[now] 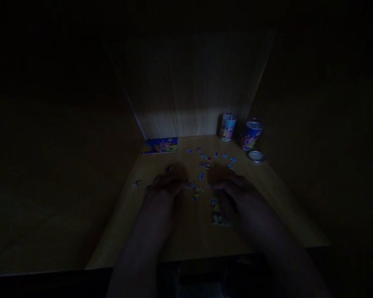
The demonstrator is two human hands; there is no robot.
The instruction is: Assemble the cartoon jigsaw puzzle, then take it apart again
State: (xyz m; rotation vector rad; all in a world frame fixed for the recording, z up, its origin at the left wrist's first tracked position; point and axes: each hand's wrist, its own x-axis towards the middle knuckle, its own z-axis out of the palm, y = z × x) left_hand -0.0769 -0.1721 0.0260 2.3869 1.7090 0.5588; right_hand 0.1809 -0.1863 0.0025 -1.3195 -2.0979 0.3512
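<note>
My left hand (163, 192) rests low over the table, its thumb and finger pinched at a jigsaw puzzle piece at the left end of a small joined cluster of puzzle pieces (197, 191). To the right, my right hand (240, 194) has its fingertips together on a small bluish puzzle piece (211, 186). Under and beside that hand lies a picture card or joined puzzle section (216, 217) with yellow cartoon figures, its right part covered by the hand. The dim light hides the finer details of the fingers.
Several loose puzzle pieces (201, 175) are scattered beyond my hands, and one piece (136, 183) lies far left. A blue cartoon puzzle (166, 145) is at the back left. Two cartoon-printed cans (228, 127) (251, 135) and a round lid (256, 156) stand back right. Wooden panels enclose the table.
</note>
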